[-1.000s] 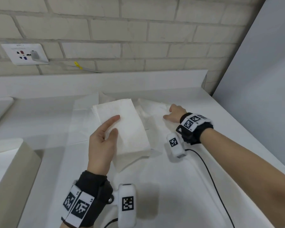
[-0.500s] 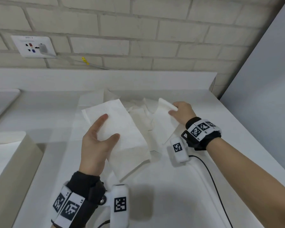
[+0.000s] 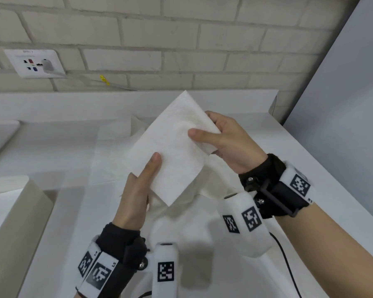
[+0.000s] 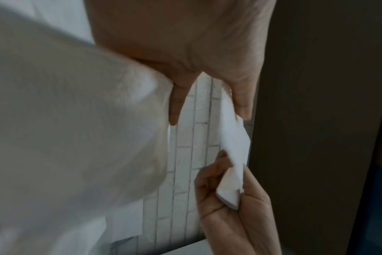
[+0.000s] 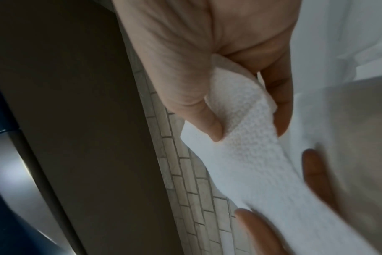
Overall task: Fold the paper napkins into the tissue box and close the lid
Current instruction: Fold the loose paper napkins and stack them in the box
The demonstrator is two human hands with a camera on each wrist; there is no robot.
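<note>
Here the left hand (image 3: pixel 136 196) and right hand (image 3: pixel 230 145) both pinch the soft, light, folded white paper napkin (image 3: pixel 172 151), best held gently by its edges.

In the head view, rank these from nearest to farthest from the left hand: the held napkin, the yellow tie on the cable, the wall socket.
From the left hand:
1. Napkin: touching, pinched at its lower left edge; the right hand holds its other end.
2. Yellow tie: on the cable at the wall's foot, behind and slightly left.
3. Socket: on the brick wall, far left.
</note>
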